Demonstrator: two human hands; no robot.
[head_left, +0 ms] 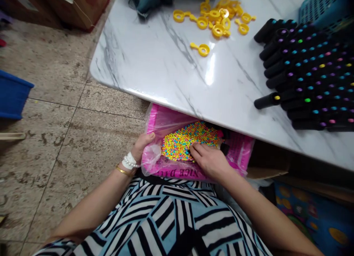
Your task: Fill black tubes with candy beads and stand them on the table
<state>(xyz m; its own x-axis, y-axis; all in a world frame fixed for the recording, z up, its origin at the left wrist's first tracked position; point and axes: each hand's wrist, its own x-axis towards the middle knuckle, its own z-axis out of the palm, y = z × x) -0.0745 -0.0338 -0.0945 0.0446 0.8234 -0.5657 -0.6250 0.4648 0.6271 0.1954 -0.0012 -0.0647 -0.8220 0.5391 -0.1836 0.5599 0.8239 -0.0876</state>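
Observation:
A pink container printed with dark letters and lined with clear plastic sits at my waist, partly under the table edge. Small round beads in yellow, blue, pink and orange lie inside it. My left hand grips its left rim, thumb on top of the plastic. Among the beads, my right hand has its fingers curled together, with something dark showing at the fingertips. What it holds is mostly hidden. A short black piece shows just beyond the right hand.
On the marbled white table lie several yellow ring-shaped pieces with tabs. Rows of black tubes with coloured ends stack at the right, beside a teal basket. A blue bin stands on the floor at left.

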